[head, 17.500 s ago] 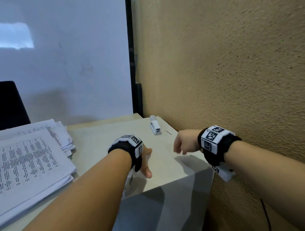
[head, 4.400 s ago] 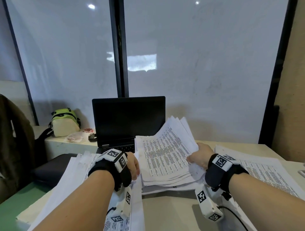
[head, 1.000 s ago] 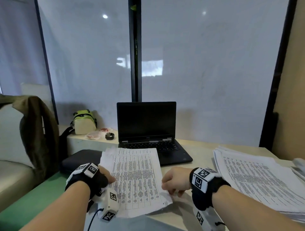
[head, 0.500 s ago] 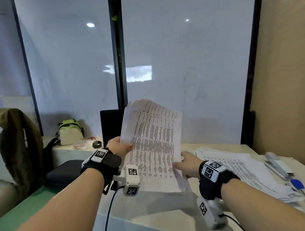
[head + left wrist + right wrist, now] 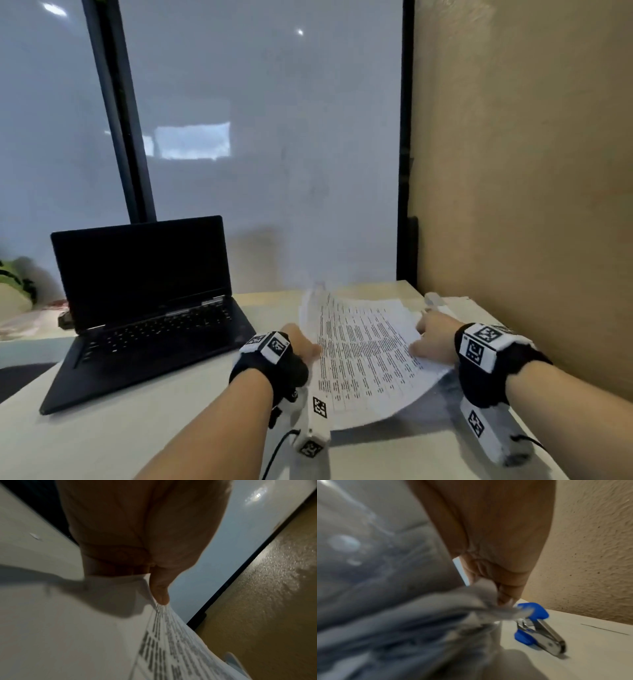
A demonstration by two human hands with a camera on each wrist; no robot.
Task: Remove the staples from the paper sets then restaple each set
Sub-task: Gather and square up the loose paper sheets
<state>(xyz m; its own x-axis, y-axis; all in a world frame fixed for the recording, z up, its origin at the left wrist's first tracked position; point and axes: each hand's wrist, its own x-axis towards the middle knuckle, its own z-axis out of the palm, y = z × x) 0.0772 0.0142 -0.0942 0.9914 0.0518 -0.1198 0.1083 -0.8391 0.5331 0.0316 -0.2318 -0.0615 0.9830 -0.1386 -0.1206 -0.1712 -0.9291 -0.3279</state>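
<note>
Pinching a thin, floppy white printed paper set [image 5: 363,356], the left hand [image 5: 301,346] and right hand [image 5: 433,337] are gripping opposite edges; a blue-handled metal staple remover [image 5: 539,630] is lying just beyond the right fingertips [image 5: 505,599].

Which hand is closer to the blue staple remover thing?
Right. The right hand grips the paper set at its far right edge, fingertips just beside the blue staple remover. The left hand holds the paper's opposite edge, next to the laptop.
</note>
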